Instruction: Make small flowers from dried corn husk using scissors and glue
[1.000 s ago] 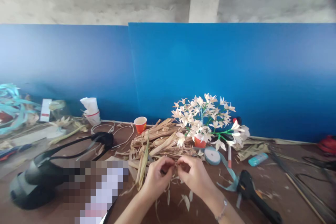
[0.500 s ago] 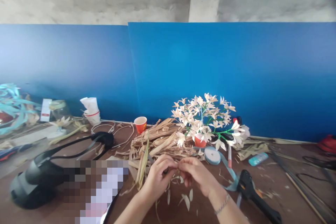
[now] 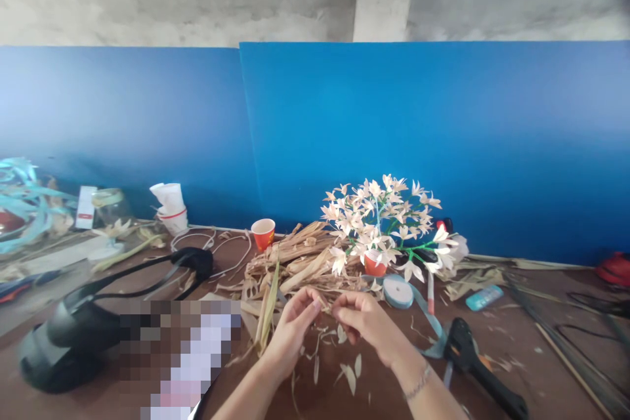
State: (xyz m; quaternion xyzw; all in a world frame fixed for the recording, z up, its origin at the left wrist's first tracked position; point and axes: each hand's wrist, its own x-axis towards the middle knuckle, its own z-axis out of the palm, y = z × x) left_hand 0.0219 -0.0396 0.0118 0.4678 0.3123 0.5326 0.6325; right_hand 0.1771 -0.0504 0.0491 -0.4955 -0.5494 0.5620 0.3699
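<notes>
My left hand (image 3: 298, 320) is closed in a pinch, its thumb turned up against the fingers. A small pale piece of dried husk (image 3: 325, 306) shows between the fingertips of both hands. My right hand (image 3: 363, 316) pinches at the piece's other side, fingers curled; a bracelet (image 3: 418, 383) circles that wrist. Just beyond the hands lies a heap of dried husks (image 3: 300, 259). Small pale husk scraps (image 3: 349, 377) are scattered on the brown table below them. Behind my right hand, a bunch of cream husk flowers (image 3: 378, 216) on green stems stands in a red cup (image 3: 375, 265).
A black glue gun (image 3: 480, 367), a ribbon roll (image 3: 398, 292) and a turquoise packet (image 3: 485, 298) lie at right. An orange paper cup (image 3: 264, 234) stands at the back. Left are a black strapped device (image 3: 73, 328) and white cups (image 3: 172, 210). A blue partition (image 3: 418, 111) closes the back.
My fingertips have drawn slightly apart, and my left hand has turned so its thumb points upward. The small pale piece now shows between them. Objects on the table stay put.
</notes>
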